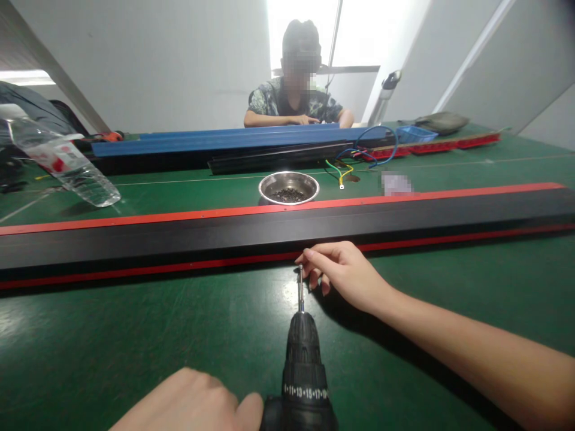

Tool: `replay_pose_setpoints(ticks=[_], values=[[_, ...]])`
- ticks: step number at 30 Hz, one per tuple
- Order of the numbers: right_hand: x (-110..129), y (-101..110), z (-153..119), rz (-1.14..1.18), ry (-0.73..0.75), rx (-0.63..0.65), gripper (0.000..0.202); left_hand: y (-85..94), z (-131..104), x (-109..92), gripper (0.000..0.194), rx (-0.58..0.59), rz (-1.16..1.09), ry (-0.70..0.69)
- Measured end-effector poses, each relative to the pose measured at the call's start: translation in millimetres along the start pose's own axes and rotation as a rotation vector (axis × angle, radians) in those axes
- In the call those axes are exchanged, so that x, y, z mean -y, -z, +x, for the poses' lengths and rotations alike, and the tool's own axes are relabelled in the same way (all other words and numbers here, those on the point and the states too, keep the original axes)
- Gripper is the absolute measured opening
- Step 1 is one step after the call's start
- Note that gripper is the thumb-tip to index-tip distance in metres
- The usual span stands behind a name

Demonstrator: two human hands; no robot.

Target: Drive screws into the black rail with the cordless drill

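Note:
My left hand (193,402) grips the black cordless drill (304,374) at the bottom edge; its bit (300,290) points away from me at the long black rail with red strips (179,236). My right hand (339,269) reaches in from the right and pinches something small, likely a screw, at the bit's tip against the rail's near edge. The screw itself is too small to make out. A metal bowl (288,187) of dark small screws sits just beyond the rail.
A tilted plastic water bottle (67,164) is at the far left. Blue and black rails (215,143) and loose coloured wires (345,164) lie further back. A person sits across the green table (135,335). A red tray strip (449,145) is at the back right.

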State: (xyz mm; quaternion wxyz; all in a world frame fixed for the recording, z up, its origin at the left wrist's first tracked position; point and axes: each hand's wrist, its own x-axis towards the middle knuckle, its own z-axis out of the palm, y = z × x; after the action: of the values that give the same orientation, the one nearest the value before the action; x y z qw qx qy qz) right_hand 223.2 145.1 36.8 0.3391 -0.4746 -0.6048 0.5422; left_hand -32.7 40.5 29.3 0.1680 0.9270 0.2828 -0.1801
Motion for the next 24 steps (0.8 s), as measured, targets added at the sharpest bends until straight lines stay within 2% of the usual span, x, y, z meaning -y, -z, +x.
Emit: replay_pose_setpoints(ticks=[3,6,13,21,24], values=[[-2.4,-1.6,-3.7,-0.013,0.052,-0.038,0.028,0.6,-0.5,-0.5,0.037,0.004,-0.012,0.013],[-1.5,-2.4,-7.8,-0.025,0.096,-0.018,0.032,1.8,0.5,-0.7,0.039,0.035,-0.043,0.024],[1.4,-0.2,-7.6,-0.047,0.079,0.010,0.041,1.4,1.9,0.5,0.039,0.062,-0.057,0.020],[-1.4,-0.6,-4.9,0.015,0.057,0.031,0.043,0.7,-1.6,0.7,0.035,0.011,-0.050,0.003],[-0.7,-1.0,-5.1,0.014,0.054,0.033,0.042,-8.2,-4.2,1.4,0.030,-0.071,-0.027,0.003]])
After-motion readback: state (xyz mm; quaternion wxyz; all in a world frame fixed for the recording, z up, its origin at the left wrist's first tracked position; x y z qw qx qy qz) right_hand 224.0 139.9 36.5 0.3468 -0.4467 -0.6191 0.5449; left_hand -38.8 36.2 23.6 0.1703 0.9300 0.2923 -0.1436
